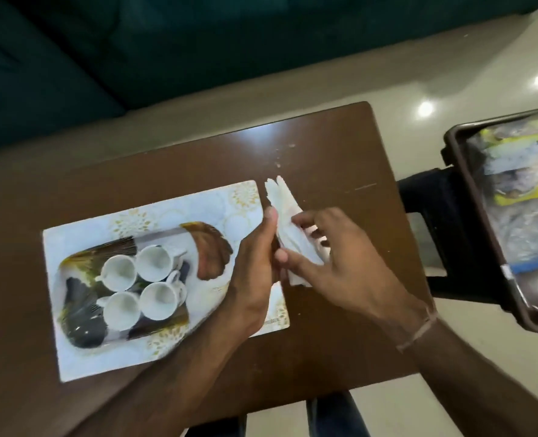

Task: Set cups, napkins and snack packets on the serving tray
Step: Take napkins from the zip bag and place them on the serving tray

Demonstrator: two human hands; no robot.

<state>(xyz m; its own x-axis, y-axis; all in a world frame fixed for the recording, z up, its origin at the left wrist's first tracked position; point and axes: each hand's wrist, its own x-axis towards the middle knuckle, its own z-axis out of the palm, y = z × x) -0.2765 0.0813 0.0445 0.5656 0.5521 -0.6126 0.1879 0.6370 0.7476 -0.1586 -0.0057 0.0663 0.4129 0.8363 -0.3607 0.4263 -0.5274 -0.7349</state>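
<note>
A patterned serving tray (81,329) lies on a white placemat (72,357) on the brown table. Several white cups (152,263) stand grouped on the tray's left half. Both hands hold a bundle of white paper napkins (282,203) just past the placemat's right edge, above the table. My left hand (255,266) grips the bundle's left side, thumb up. My right hand (343,257) pinches it from the right, fingers spread over the paper. The lower end of the napkins is hidden between the hands.
A dark brown plastic stool (456,171) stands to the right of the table, holding snack packets (519,171) in clear and yellow wrapping. A dark green sofa (135,42) runs along the far side. Pale glossy floor surrounds the table (324,146).
</note>
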